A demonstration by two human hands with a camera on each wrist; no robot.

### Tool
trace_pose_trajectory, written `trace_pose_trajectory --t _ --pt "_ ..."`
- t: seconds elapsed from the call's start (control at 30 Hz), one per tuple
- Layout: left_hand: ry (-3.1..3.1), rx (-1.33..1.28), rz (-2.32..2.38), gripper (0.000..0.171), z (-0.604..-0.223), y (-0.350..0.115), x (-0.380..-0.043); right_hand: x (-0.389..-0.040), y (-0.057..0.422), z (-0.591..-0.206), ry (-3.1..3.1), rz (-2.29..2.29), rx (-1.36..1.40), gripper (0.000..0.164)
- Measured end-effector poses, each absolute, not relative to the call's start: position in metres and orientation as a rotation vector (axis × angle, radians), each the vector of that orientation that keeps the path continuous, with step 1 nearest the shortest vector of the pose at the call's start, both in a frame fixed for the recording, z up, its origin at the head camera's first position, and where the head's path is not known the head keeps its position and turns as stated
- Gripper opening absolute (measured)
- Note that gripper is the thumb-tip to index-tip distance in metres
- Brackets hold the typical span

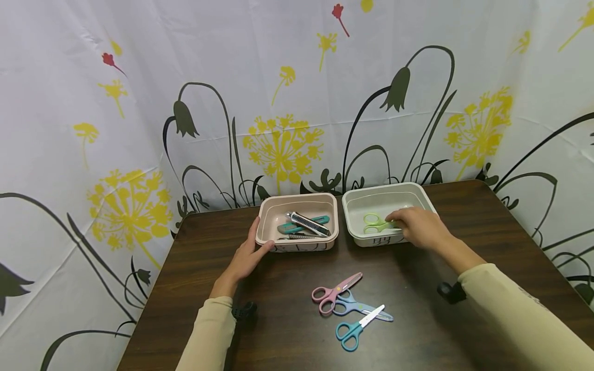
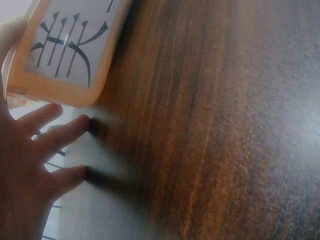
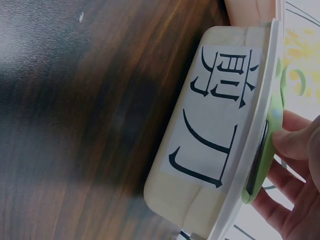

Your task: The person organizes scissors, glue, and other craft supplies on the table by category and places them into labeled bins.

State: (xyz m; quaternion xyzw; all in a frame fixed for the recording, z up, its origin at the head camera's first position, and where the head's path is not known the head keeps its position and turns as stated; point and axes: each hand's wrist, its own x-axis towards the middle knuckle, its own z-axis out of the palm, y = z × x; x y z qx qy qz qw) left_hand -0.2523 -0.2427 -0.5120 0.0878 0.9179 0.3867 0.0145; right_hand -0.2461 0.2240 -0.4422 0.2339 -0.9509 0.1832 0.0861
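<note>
My right hand (image 1: pixel 419 225) pinches a pair of light green scissors (image 1: pixel 375 223) over the front of the pale grey bin (image 1: pixel 390 190). In the right wrist view, the green scissors (image 3: pixel 271 135) show along the bin's rim, between thumb and fingers. My left hand (image 1: pixel 246 257) rests at the left front corner of the beige-pink bin (image 1: pixel 297 200), thumb at its front rim. The left wrist view has that hand's fingers (image 2: pixel 65 131) spread and fairly straight beside the bin. Inside the pink bin lie several utility knives (image 1: pixel 308 224), one black and silver, another teal.
In front of the bins, pink scissors (image 1: pixel 330 298), blue scissors (image 1: pixel 366 308) and teal scissors (image 1: pixel 353 330) lie close together on the dark wooden table (image 1: pixel 278 319). Both bins have labels (image 3: pixel 212 112) with large black characters. A flower-printed curtain (image 1: pixel 278 62) hangs behind the table.
</note>
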Motion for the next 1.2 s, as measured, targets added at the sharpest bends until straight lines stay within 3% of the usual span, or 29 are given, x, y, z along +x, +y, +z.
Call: trace_pose_trajectory --t 0.47,1.2 --pt "2.849 0.265 1.215 0.086 -0.510 -0.241 -0.250 -0.261 0.222 -0.448 -2.868 0.711 0.854 0.028" --pt "2.835 0.255 1.223 0.085 -0.510 -0.242 -0.251 -0.267 0.232 -0.457 -2.951 0.797 0.813 0.030"
